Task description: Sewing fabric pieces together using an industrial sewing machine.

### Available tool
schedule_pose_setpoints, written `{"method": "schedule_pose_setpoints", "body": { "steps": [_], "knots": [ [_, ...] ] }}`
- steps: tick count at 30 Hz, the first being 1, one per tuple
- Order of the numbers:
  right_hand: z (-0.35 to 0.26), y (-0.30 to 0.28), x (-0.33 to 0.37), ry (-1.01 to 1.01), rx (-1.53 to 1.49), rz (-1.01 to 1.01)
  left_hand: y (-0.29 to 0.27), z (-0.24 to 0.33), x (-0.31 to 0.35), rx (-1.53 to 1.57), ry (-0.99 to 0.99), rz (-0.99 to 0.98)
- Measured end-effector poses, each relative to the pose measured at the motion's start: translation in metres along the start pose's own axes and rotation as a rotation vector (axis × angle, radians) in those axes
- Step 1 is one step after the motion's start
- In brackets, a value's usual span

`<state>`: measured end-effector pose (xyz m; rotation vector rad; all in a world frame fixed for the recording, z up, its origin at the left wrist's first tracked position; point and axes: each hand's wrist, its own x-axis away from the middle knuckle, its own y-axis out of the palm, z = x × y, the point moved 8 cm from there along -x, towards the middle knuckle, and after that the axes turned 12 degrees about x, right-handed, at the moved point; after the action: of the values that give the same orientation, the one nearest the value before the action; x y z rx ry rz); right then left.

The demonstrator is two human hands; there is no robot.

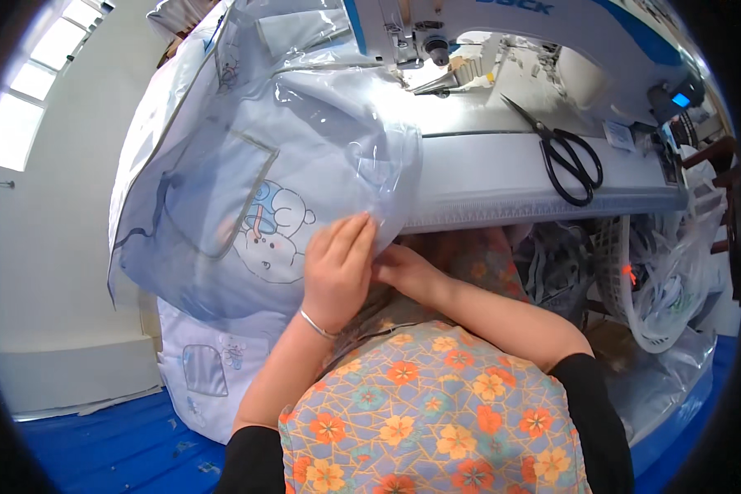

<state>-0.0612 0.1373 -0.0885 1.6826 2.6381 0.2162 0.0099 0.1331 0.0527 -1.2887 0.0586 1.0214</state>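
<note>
At the front edge of a white sewing machine (510, 25), two bare hands meet at the right-hand margin of a pale blue sheet (210, 156) with a glossy, transparent surface. The sheet spreads left of the exposed machine bed (477, 177) and drapes toward the wearer; it bears a grey-edged outline and a cartoon animal (284, 210), seen upside down. The left hand (336, 263), with a bracelet (317, 325) at the wrist, lies back upward on the sheet, its fingers nearly straight and close together; its thumb is hidden, so a pinch cannot be confirmed. The right hand (399, 267) is just beside it at the margin, fingers partly concealed; how far they are open, and whether they grip the material, cannot be told. Black-handled scissors (552, 138) rest on the bed, well apart from both hands, behind a graduated scale (486, 212). Lower right, a white perforated basket (613, 272) holds clear plastic (675, 272). A floral apron (436, 412) covers the wearer's front.
</note>
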Motion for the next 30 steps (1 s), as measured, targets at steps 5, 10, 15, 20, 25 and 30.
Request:
{"method": "schedule_pose_setpoints", "body": {
  "steps": [5, 10, 15, 20, 25, 30],
  "knots": [
    [-0.053, 0.022, 0.003, -0.055, -0.131, 0.053, -0.045, -0.027, -0.033, 0.243, -0.297, -0.001],
    [-0.096, 0.008, 0.057, 0.256, 0.080, -0.077, -0.033, -0.012, -0.074, 0.508, -0.360, -0.378],
    [-0.086, -0.019, 0.073, 0.298, -0.260, 0.302, -0.004, 0.002, -0.069, 0.229, -0.312, -0.664],
    [-0.072, 0.008, 0.069, 0.309, -0.204, 0.076, 0.000, 0.019, -0.101, 0.133, 0.010, -0.344],
    [-0.119, 0.000, 0.078, -0.482, 0.583, 0.043, 0.032, -0.007, -0.103, -0.005, -0.111, -0.658],
    [-0.120, -0.002, 0.059, -0.792, 1.389, 0.547, 0.047, -0.010, -0.118, 0.017, 0.005, -0.508]
  ]
}}
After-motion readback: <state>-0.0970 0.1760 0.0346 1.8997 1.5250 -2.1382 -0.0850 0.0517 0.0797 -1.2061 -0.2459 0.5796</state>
